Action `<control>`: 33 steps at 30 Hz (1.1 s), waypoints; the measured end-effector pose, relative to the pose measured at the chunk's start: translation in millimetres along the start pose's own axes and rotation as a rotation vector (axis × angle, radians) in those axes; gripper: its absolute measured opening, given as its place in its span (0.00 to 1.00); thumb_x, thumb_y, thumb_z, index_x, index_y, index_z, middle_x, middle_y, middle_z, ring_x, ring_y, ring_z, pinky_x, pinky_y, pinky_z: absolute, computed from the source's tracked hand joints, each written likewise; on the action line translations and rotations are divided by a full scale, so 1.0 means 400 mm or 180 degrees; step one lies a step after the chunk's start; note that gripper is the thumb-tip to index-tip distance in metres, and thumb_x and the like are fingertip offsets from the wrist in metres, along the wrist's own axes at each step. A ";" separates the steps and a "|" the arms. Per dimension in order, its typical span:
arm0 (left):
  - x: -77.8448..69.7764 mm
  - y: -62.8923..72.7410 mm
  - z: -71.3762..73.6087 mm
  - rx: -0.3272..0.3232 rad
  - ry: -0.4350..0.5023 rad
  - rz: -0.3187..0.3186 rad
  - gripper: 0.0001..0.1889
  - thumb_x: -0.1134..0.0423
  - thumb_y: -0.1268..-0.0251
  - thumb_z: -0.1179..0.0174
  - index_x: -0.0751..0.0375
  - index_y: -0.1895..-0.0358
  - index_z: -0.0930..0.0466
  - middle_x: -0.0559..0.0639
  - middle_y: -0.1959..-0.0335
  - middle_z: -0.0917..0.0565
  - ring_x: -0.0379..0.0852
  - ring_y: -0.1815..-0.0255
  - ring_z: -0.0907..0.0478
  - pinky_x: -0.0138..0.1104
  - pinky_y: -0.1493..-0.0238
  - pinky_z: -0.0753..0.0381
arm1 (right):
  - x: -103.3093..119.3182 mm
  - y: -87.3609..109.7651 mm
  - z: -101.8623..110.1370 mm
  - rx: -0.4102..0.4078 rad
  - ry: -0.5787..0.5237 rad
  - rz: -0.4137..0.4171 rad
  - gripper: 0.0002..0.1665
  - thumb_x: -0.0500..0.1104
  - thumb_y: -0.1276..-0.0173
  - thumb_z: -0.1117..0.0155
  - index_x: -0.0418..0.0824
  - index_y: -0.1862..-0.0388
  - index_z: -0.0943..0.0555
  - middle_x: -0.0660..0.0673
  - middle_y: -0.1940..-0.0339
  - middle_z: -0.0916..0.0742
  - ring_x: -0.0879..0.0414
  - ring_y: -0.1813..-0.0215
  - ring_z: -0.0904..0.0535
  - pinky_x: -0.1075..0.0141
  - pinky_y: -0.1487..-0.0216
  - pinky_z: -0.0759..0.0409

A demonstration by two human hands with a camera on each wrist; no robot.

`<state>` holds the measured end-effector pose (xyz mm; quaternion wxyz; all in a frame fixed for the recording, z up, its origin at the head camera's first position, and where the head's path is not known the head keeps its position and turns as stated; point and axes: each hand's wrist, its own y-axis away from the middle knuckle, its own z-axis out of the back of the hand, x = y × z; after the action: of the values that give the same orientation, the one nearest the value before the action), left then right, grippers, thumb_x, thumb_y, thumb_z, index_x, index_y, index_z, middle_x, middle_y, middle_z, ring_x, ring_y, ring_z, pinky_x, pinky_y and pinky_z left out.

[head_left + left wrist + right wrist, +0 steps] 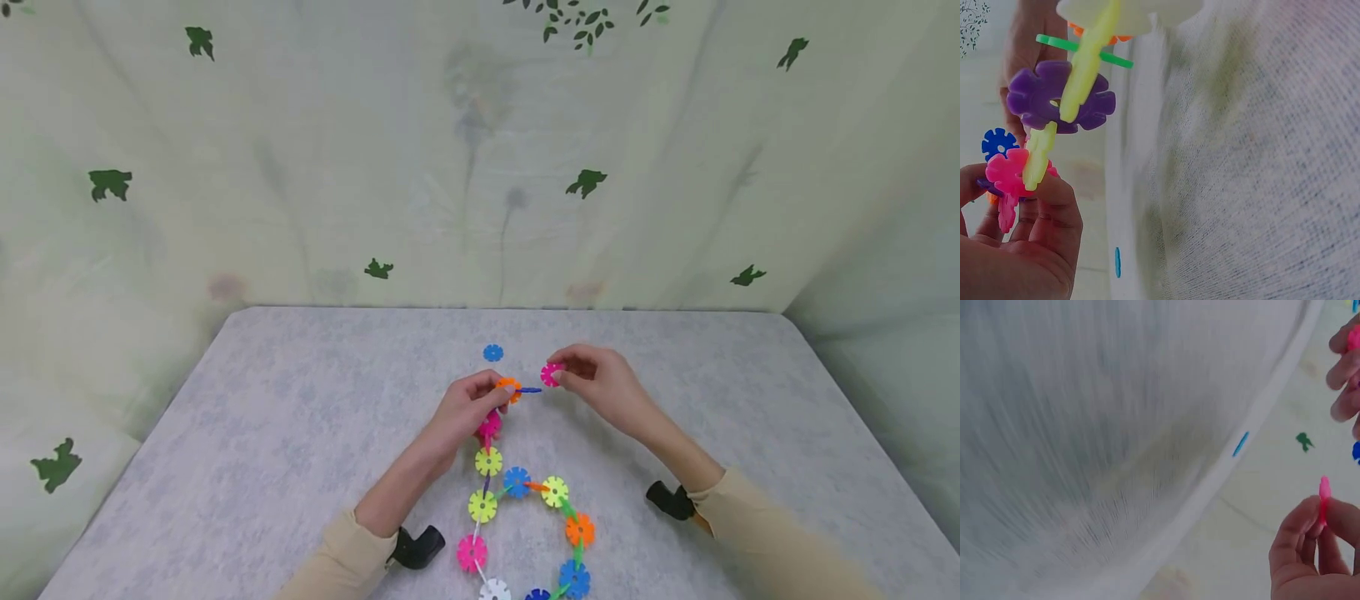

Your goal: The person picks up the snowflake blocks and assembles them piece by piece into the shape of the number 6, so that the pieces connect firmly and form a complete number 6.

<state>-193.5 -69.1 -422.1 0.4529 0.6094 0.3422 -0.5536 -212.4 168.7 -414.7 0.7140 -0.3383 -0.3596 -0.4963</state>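
Observation:
In the head view my left hand (pixel 461 412) pinches an orange snowflake disc (pixel 507 385) at the upper end of a chain of slotted plastic discs. A dark blue disc (pixel 530 390), seen edge-on, sticks out from it to the right. Below that hand the chain runs through a pink disc (pixel 490 423) and a yellow disc (pixel 488 462) into a loop of discs, cut off by the frame's bottom. My right hand (pixel 603 387) holds a single pink snowflake disc (pixel 550 374) between thumb and fingers, a short gap from the dark blue one.
One loose blue disc (pixel 492 352) lies on the table beyond my hands. The grey cloth-covered table (pixel 262 433) meets a pale curtain (pixel 337 167) with green leaf shapes at its back edge. Black wrist straps (pixel 418 547) sit on both forearms.

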 end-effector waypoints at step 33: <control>-0.010 0.004 -0.020 -0.0015 -0.0050 -0.0225 0.08 0.60 0.30 0.41 0.63 0.61 0.21 0.54 0.77 0.27 0.52 0.82 0.29 0.31 0.83 0.30 | 0.047 0.087 -0.032 -0.0098 -0.0582 0.0180 0.10 0.35 0.31 0.35 0.37 0.51 0.17 0.47 0.59 0.14 0.38 0.59 0.17 0.52 0.54 0.17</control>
<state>-189.6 -61.8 -418.2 0.4371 0.5915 0.3614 -0.5731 -172.5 159.0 -409.8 0.6867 -0.4031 -0.4059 -0.4484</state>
